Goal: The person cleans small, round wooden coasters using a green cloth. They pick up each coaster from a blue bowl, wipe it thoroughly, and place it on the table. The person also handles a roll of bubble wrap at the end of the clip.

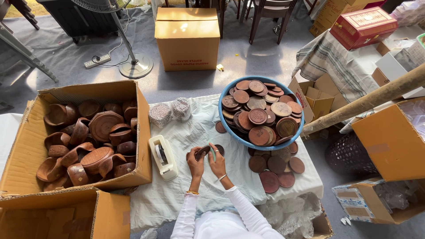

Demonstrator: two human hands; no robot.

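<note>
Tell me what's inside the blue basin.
The blue basin holds a heap of round brown wooden lids, some carved. Only the top layer shows; the lower lids and the basin's bottom are covered.

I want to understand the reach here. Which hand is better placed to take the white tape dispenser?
Probably the left hand: the tape dispenser stands just on its side, while the right hand would have to cross over.

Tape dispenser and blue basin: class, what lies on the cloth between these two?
In the head view, between the white tape dispenser and the blue basin, both hands work: the left hand holds a dark wooden disc, the right hand beside it.
</note>
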